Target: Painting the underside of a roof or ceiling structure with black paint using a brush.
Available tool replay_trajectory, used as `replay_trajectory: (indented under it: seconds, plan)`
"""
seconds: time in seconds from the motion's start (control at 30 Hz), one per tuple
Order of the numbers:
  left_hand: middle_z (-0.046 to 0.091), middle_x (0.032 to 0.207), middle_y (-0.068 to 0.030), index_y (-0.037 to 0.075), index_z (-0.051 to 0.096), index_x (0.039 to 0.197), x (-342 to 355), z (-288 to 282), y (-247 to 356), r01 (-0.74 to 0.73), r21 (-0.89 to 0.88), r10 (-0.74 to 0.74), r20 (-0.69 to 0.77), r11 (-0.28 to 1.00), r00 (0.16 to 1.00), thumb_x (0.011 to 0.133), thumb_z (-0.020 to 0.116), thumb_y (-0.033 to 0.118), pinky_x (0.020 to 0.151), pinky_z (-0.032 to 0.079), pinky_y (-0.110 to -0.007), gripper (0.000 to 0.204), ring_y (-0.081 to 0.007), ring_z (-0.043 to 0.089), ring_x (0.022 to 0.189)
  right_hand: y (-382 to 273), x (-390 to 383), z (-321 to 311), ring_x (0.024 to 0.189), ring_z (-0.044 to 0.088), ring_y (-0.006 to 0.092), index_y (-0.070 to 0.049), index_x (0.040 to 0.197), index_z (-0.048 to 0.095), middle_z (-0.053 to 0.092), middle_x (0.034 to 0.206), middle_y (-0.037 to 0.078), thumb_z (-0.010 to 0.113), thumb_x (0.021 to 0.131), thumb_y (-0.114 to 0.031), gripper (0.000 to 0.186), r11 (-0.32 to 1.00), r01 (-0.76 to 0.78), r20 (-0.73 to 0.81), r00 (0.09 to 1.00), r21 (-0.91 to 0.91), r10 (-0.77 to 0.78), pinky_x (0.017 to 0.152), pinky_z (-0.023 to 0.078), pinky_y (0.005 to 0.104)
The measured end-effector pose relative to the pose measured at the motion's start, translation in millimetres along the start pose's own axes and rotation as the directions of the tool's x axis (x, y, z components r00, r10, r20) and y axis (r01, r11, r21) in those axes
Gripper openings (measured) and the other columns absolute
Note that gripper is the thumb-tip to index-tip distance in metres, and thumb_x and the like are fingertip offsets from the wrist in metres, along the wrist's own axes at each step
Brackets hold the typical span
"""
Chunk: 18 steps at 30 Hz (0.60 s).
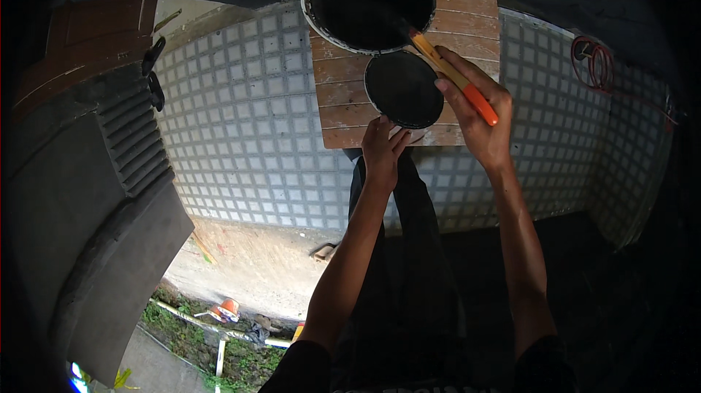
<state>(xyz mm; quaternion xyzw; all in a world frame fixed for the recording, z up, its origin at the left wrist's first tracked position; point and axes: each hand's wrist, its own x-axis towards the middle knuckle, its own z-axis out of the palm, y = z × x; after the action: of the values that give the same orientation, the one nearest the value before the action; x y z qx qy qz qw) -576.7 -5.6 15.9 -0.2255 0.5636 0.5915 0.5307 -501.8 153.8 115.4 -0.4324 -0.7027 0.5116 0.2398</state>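
My right hand is closed round the handle of a paintbrush, yellowish wood with an orange end. The brush slants up and left, and its dark head reaches into the large round bucket, where the bristles are lost in shadow. That bucket has a pale, stained rim and a black inside. Right in front of it stands a smaller round black tub. My left hand grips the tub's near edge, with fingertips against the rim. Both containers are on a brown slatted wooden table.
Grey-and-white checked tiles surround the table. A red coiled hose is at the right. On the left are a dark louvred piece and a brown wooden door. Lower left, a small orange-and-white container lies near plants and a white pipe.
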Motion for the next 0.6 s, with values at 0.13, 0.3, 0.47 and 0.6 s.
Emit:
replay_trajectory:
  seconds: [0.13,0.3,0.47,0.6]
  plan:
    - [0.057,0.113,-0.0112,0.003,0.049,0.128,2.4,-1.6,-2.1,-0.004,-0.032,0.004,0.018,0.999,1.0,0.108,0.047,0.031,0.103,0.053,-0.041,0.034,-0.026,0.063,0.111,5.2,-0.9,-0.2,0.11,0.07,0.0282,-0.001,0.127,0.067,0.071,0.12,0.02,0.074,0.089,-0.011,0.04,0.997,0.053,0.02,0.998,-0.064,-0.052,0.092,0.057,0.0369]
    - [0.059,0.117,-0.0131,0.004,0.049,0.129,3.1,-8.3,-4.8,0.004,-0.076,0.001,0.063,0.997,0.998,0.108,0.048,0.031,0.104,0.052,-0.043,0.034,-0.028,0.062,0.115,-6.0,-20.1,-10.0,0.114,0.068,0.032,0.0,0.125,0.068,0.069,0.123,0.02,0.074,0.088,-0.01,0.038,0.998,-0.054,0.006,0.999,0.019,0.054,0.095,0.057,0.0388]
    - [0.059,0.121,-0.0126,0.006,0.049,0.13,1.1,-11.6,-7.2,0.062,-0.139,-0.048,0.099,0.988,0.994,0.107,0.051,0.032,0.106,0.05,-0.048,0.035,-0.0307,0.061,0.117,-5.5,-66.0,-22.2,0.118,0.066,0.032,-0.001,0.125,0.068,0.069,0.124,0.021,0.073,0.088,-0.006,0.038,0.981,-0.066,0.058,0.995,-0.184,0.078,0.097,0.055,0.0382]
    - [0.059,0.121,-0.0114,0.007,0.05,0.129,-1.3,-12.2,-8.5,0.1,-0.133,-0.085,0.11,0.986,0.99,0.106,0.053,0.033,0.107,0.049,-0.048,0.035,-0.0304,0.061,0.116,10.6,-96.1,-14.4,0.114,0.067,0.0366,-0.003,0.126,0.066,0.068,0.122,0.022,0.072,0.086,0.001,0.041,0.975,-0.026,0.13,0.99,-0.221,0.056,0.096,0.056,0.0399]
